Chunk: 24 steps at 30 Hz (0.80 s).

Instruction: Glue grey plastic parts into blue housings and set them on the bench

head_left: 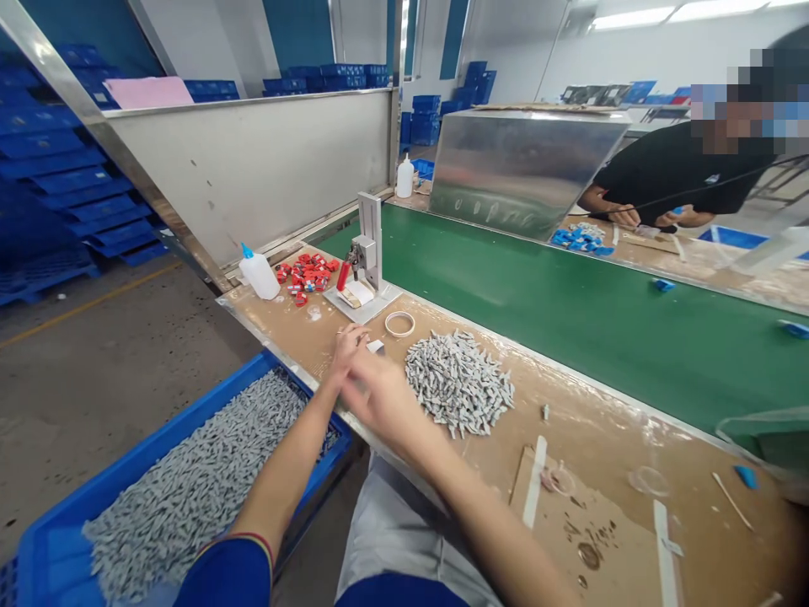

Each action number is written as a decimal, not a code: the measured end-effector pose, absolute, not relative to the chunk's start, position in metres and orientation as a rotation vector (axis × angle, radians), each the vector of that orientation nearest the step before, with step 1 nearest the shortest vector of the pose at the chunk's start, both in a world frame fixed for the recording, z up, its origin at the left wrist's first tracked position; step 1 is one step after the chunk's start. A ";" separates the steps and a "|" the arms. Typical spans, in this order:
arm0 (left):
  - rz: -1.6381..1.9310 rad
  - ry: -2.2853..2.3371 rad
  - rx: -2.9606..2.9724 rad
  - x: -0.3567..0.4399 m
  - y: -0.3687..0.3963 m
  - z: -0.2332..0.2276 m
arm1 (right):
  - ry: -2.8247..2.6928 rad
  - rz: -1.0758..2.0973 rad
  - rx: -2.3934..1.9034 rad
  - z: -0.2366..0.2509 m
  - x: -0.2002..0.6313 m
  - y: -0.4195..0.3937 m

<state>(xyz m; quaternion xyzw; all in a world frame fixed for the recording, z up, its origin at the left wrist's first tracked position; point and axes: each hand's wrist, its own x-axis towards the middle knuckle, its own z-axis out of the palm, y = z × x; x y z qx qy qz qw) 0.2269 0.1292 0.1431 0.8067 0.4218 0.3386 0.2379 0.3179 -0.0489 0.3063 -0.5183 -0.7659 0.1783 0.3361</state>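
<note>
Blue crate (56,539) cut off; blurred right hand (372,392) overlaps left hand (347,346), grips can't tell.

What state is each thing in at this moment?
Blue plastic crate: filled with small grey parts.
Heap of small grey parts: loose on the bench.
White squeeze bottle: upright, capped.
Red-handled press: unattended.
Left hand, right hand: together, blurred.

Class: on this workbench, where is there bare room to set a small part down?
Free: the bench strip between the grey pile and the green belt.
Crowded: around the hands, tape ring, press and red parts.
</note>
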 end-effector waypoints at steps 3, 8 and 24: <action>0.833 1.153 2.305 0.216 0.147 0.139 | -2.029 0.790 -1.072 0.254 0.286 -0.117; 0.723 1.131 2.396 0.217 0.153 0.141 | -1.587 1.083 -1.347 0.177 0.307 -0.204; 0.715 1.671 2.466 0.125 0.210 0.157 | -1.006 0.807 -1.726 0.161 0.352 -0.285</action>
